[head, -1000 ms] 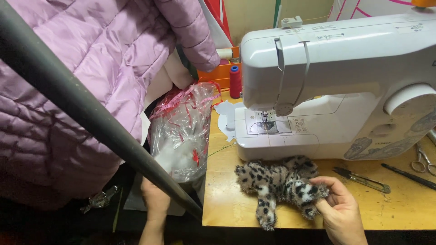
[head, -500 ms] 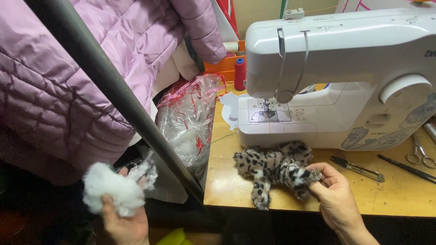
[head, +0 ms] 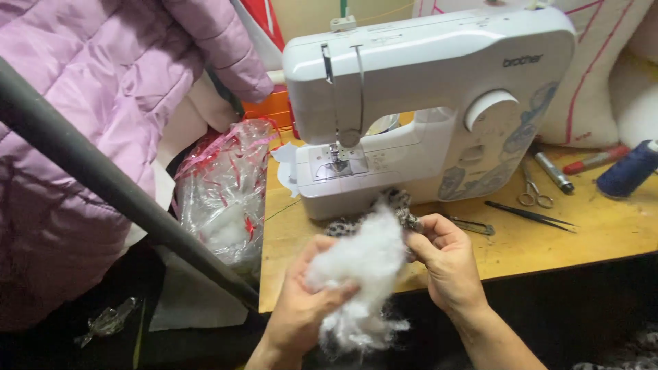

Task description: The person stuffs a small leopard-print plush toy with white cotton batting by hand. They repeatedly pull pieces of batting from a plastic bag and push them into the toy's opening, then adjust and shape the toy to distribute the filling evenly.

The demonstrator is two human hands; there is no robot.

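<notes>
My left hand point(head: 301, 308) grips a fluffy clump of white stuffing point(head: 363, 264) in front of the table's near edge. My right hand point(head: 445, 264) pinches a small piece of spotted leopard-print fabric point(head: 401, 205), mostly hidden behind the stuffing and my fingers. The stuffing touches the fabric between both hands. A white sewing machine point(head: 425, 82) stands just behind them on the wooden table point(head: 548, 240).
A clear plastic bag with red trim point(head: 223, 188) hangs left of the table. A dark metal bar point(head: 103, 181) crosses diagonally at left, beside a pink quilted jacket point(head: 89, 89). Small scissors point(head: 531, 188), tweezers point(head: 528, 214), a marker point(head: 593, 159) and a dark blue thread spool point(head: 630, 170) lie at right.
My left hand came up from below the table with the white stuffing and brought it to the spotted fabric. My right hand lifted the fabric toward it. The view shifted left.
</notes>
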